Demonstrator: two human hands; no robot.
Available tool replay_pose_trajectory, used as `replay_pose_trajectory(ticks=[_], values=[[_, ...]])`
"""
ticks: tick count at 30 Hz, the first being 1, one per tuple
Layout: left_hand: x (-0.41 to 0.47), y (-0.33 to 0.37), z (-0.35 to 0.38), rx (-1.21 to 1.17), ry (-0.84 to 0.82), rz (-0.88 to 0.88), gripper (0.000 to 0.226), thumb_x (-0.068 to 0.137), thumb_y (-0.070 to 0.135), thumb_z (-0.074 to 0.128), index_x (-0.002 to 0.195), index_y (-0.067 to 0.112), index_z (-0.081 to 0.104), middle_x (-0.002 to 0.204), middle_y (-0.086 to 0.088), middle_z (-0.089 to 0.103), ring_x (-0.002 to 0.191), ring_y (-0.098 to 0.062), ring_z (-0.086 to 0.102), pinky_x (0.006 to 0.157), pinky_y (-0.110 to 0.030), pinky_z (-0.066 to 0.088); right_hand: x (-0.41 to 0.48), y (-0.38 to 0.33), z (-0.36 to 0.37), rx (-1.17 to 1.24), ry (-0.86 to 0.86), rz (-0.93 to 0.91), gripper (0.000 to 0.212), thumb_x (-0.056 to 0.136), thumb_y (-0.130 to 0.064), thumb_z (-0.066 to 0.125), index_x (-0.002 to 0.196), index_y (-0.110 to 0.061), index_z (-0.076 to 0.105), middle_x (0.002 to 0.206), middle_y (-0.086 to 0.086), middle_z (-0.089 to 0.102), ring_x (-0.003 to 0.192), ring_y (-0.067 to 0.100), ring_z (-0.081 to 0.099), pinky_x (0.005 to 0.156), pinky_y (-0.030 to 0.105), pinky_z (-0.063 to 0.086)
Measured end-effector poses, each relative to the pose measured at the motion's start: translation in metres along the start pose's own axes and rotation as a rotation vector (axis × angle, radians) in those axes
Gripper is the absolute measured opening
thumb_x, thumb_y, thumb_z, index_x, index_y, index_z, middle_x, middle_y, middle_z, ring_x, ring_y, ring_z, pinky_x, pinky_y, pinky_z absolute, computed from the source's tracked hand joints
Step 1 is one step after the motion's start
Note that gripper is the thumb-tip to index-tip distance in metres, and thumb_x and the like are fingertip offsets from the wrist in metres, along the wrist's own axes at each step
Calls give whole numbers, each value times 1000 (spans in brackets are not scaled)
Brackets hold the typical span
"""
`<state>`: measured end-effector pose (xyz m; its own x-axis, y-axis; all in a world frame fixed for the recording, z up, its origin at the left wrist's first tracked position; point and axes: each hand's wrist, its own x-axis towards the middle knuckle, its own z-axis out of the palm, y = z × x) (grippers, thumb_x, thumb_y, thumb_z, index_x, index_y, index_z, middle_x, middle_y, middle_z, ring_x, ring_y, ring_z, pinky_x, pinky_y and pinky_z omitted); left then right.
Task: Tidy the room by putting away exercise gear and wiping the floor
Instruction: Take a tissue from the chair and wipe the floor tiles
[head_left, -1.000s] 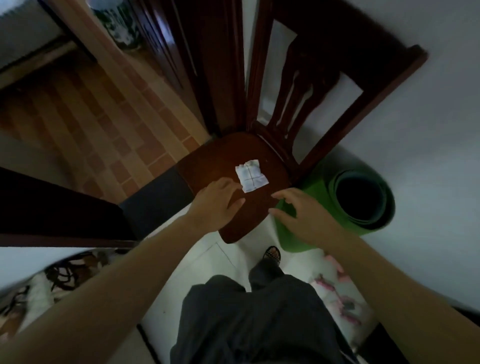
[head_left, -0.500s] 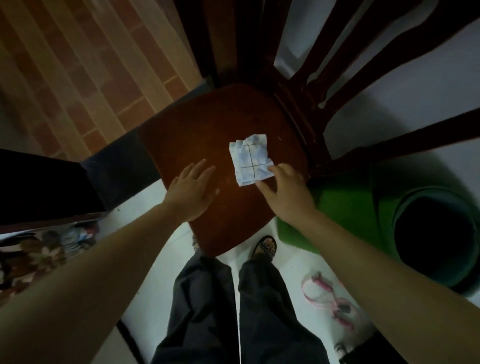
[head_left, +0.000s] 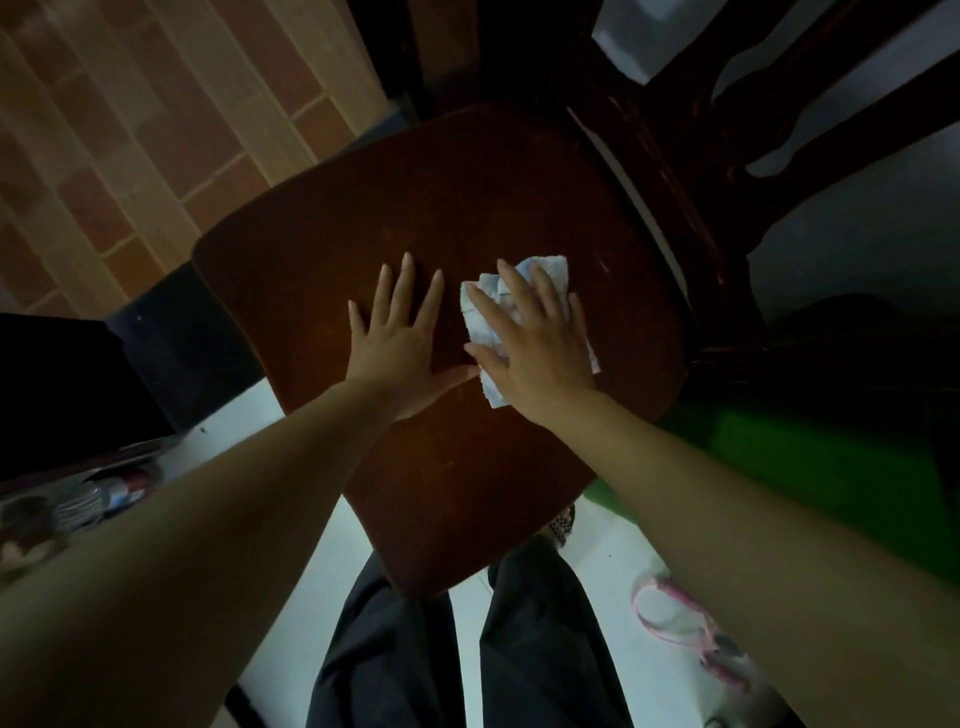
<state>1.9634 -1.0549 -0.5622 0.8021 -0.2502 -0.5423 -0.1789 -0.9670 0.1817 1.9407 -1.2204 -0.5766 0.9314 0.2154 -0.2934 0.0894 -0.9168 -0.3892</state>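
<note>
My right hand (head_left: 540, 353) presses flat on the folded wipe (head_left: 553, 270) mid chair seat (head_left: 467, 197) (left hand (head_left: 400, 348) splayed, empty); seemingly thin, it could tear if dragged.

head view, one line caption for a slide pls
Right hand flat on a folded white cloth on a dark wooden chair seat, left hand flat beside it.

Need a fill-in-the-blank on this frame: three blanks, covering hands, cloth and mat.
The right hand presses the white folded cloth onto the ____ of the dark brown wooden chair.
The left hand lies flat there and holds ____.
The exercise mat beside the chair is ____.
Missing: seat; nothing; green.
</note>
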Motion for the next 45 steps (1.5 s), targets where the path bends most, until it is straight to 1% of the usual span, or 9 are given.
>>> replay_pose_trajectory(ticks=[7,11,15,18,23,26,33,37,45], values=[[0,-12,-1,69,-25,73,106,73,73,47,147,30,-15,153,-6,-28,140,-26,-26,111,-57,-4,-9,13,15,-77,113,-45,68,87,-60,41,146,-35,22,156,5,16,143,28,11,105,55,26],[0,-15,-1,72,-43,87,104,76,71,48,147,30,-15,153,-6,-28,140,-26,-26,111,-56,-4,-6,13,19,-186,153,-60,60,85,-61,39,138,-33,38,144,4,39,132,29,31,85,50,42],[-11,-24,-6,96,-35,131,87,84,64,42,147,33,-10,156,-3,-21,143,-25,-18,113,-56,3,-13,2,18,-164,174,4,52,82,-55,47,128,-31,46,130,4,44,117,29,38,71,48,49],[-33,-26,-12,70,-92,138,78,89,60,36,147,33,-9,156,1,-19,144,-23,-15,113,-56,3,-25,-12,7,-73,129,98,50,80,-50,51,124,-27,51,126,8,54,114,34,49,72,50,52],[-79,-16,-56,22,-114,177,69,92,56,29,148,33,-3,158,2,-5,145,-24,-6,113,-55,4,-82,-44,-34,89,73,326,49,86,-48,55,131,-28,49,132,4,49,118,30,43,83,48,48],[-109,-6,-96,-29,-116,222,64,93,55,26,148,32,3,158,2,5,145,-24,2,113,-55,8,-124,-73,-70,190,124,444,48,86,-45,57,130,-27,50,128,3,51,112,31,44,82,43,48],[-207,33,-196,42,-108,506,62,93,55,24,148,30,9,158,5,8,145,-21,6,113,-53,10,-235,-163,-172,391,320,611,45,91,-41,51,134,-27,46,126,1,47,110,25,42,86,33,39],[-248,64,-237,46,-102,701,61,93,53,27,147,27,17,155,-1,21,143,-20,17,113,-51,21,-289,-201,-219,472,484,715,46,92,-42,50,136,-32,42,131,-3,47,115,20,41,90,30,38],[-323,165,-267,118,-142,1102,56,96,41,37,145,16,28,151,-6,30,141,-19,23,114,-36,20,-423,-245,-243,507,836,1041,43,92,-43,49,134,-35,44,126,-3,52,111,19,45,89,33,41]])
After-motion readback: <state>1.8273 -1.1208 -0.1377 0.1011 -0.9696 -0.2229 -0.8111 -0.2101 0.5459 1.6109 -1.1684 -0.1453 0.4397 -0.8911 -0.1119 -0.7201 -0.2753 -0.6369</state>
